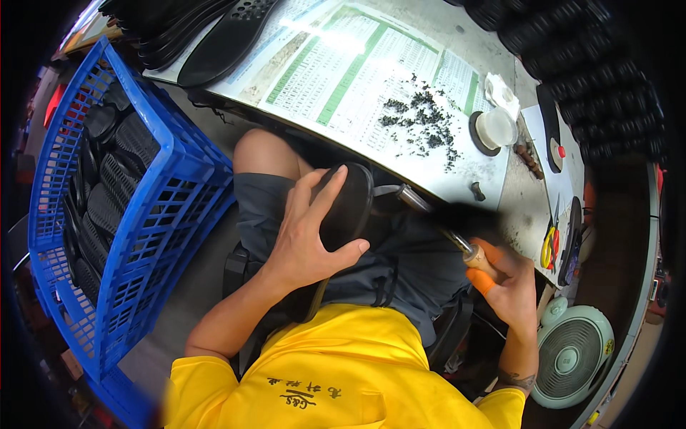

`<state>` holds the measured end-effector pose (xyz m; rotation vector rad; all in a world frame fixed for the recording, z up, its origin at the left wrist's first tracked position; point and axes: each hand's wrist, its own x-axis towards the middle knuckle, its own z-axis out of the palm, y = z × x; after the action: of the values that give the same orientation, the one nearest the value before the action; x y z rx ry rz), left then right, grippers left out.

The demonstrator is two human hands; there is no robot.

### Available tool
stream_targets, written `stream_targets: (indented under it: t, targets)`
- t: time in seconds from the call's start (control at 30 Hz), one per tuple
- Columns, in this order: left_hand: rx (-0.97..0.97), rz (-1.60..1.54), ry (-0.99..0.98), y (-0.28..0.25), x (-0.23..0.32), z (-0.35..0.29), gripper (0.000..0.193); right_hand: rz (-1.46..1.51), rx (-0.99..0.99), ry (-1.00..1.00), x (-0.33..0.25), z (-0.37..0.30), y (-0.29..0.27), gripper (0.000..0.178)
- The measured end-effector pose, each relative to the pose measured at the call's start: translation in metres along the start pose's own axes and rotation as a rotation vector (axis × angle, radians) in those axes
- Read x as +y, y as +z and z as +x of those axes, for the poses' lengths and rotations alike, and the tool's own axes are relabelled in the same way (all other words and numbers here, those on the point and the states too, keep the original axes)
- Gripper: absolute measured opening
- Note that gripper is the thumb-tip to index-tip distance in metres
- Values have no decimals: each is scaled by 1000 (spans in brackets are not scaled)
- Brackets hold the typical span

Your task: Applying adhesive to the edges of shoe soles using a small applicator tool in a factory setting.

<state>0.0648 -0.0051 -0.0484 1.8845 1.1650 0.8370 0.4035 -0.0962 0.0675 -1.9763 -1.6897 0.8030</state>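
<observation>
My left hand (307, 232) lies over a black shoe sole (350, 207) above my lap, fingers spread across its face and thumb along the near right side. The sole's lower end shows below my wrist. In my right hand (507, 282), with orange covers on some fingers, is a hand tool with a wooden handle (480, 259) and a metal shaft (416, 199). Its curved metal tip (386, 190) reaches the sole's right edge; whether it touches cannot be made out. A dark blurred shape (464, 217) hides part of the shaft.
Left of me stands a blue crate (136, 286) full of black soles. On the table (493, 168) lie black scraps (429, 118), a round white container (496, 129) and yellow-and-red-handled scissors (549, 247). Soles are stacked far left. A fan (568, 357) stands at right.
</observation>
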Motion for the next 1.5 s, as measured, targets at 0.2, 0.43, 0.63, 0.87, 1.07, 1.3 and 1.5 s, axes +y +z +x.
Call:
stream_targets:
  t: [0.2,0.43,0.63,0.87,1.07,1.3,1.5]
  targets:
    - [-8,-77,10,0,-2,0,106,55,-71,53,-2,3,0,46]
    - [-16,-77,7,0,-2,0,105,25,-93,48,-2,5,2,45]
    - [13,15,47,0,0,1,106,-37,-68,21,-9,7,-2,44]
    - [39,47,39,0,2,-1,106,22,-40,31,-2,3,-4,44]
    - [34,62,32,-1,2,-1,107,-98,-39,-34,-8,7,-1,43]
    - [35,75,27,-1,3,-1,107,-7,-20,-4,-2,5,-1,39]
    - [39,99,25,0,4,-1,107,-90,-29,-26,-7,5,-4,40]
